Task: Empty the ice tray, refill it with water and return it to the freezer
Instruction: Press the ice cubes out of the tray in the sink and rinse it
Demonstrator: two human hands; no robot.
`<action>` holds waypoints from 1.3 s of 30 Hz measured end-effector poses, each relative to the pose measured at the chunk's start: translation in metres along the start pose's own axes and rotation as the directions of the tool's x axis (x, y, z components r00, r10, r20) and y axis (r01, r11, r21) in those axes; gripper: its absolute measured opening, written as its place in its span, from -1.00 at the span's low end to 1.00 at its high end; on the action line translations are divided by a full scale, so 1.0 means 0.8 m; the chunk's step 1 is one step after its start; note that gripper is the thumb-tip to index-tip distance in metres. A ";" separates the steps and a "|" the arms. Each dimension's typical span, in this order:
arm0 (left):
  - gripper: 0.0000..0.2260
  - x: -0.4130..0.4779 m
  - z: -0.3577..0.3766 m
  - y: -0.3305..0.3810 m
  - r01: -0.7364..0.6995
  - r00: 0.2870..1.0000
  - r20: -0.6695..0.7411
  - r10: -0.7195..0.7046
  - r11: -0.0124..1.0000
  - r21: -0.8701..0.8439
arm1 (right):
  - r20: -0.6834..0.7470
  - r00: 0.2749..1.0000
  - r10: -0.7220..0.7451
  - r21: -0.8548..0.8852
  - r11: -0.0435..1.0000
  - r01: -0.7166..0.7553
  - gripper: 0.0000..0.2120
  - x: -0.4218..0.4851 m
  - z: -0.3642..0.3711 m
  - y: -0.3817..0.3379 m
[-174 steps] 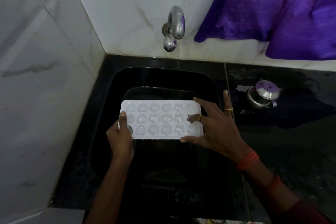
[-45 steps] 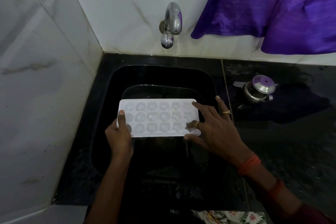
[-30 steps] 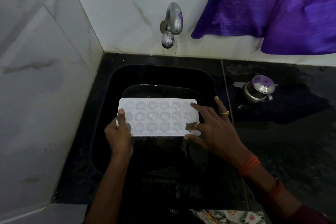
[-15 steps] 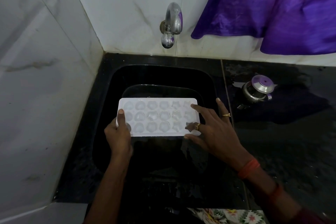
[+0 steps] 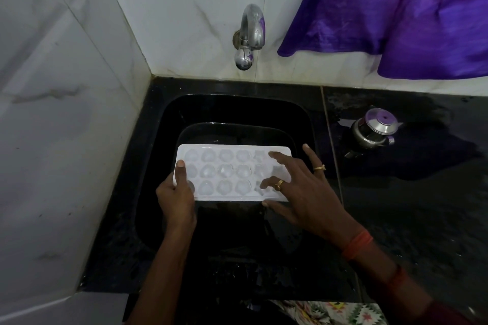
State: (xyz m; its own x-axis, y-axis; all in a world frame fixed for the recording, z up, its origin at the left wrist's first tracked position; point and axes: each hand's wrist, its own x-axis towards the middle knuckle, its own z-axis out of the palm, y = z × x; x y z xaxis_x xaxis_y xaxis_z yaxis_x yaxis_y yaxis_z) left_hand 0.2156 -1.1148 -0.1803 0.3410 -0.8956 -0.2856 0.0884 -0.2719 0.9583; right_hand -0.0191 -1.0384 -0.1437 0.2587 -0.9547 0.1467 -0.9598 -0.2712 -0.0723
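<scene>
**Ice tray over sink: both hands on it**

The white ice tray (image 5: 233, 173) sits level above the black sink (image 5: 163, 140), directly in front of the wall tap (image 5: 249, 34). It has 3 rows of cells, whose contents cannot be told. The left hand (image 5: 175, 198) grips the tray's left end, thumb on top and fingers curled beneath. The right hand (image 5: 303, 192) lies flat over the right end with fingers straight and spread, not clasping, and its thumb touches the near edge. It wears 2 rings (image 5: 278, 183). A lidded steel pot (image 5: 375, 129) stands on the counter (image 5: 422, 206) to the right, well apart. A purple cloth (image 5: 409, 8) hangs above it.
</scene>
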 end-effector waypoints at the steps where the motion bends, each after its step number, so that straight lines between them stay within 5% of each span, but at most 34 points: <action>1: -0.54 -0.001 0.000 0.000 0.004 1.000 0.001 -0.004 1.000 -0.001 | 0.010 1.000 -0.012 -0.015 1.000 0.013 -0.66 0.001 -0.001 -0.001; 8: -0.56 0.000 0.001 0.003 0.012 1.000 -0.010 -0.012 1.000 0.000 | 0.106 0.993 -0.053 -0.097 0.993 0.063 -0.65 0.007 -0.001 -0.004; 16: -0.56 0.000 0.003 0.005 0.014 1.000 -0.017 -0.014 1.000 -0.003 | 0.022 0.999 -0.049 -0.068 0.996 0.050 -0.75 0.014 -0.006 -0.002; 20: -0.56 0.004 0.003 0.005 0.011 1.000 -0.016 -0.011 1.000 -0.005 | 0.060 0.997 -0.048 -0.084 0.995 0.053 -0.64 0.014 -0.005 -0.004; 30: -0.55 0.004 0.006 -0.001 -0.001 1.000 -0.027 0.001 1.000 0.014 | 0.061 0.997 -0.048 -0.143 0.988 0.057 -0.80 0.021 -0.008 -0.011; 39: -0.57 0.004 0.005 0.000 0.019 1.000 -0.020 -0.020 1.000 -0.009 | 0.111 0.993 -0.036 -0.164 0.985 0.054 -0.75 0.023 -0.007 -0.018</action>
State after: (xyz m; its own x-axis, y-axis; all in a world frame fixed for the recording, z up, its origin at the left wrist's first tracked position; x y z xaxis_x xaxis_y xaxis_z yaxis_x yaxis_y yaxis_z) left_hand 0.2133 -1.1192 -0.1815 0.3582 -0.8828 -0.3039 0.1038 -0.2859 0.9526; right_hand -0.0014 -1.0518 -0.1345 0.3034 -0.9521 0.0390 -0.9493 -0.2985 0.0988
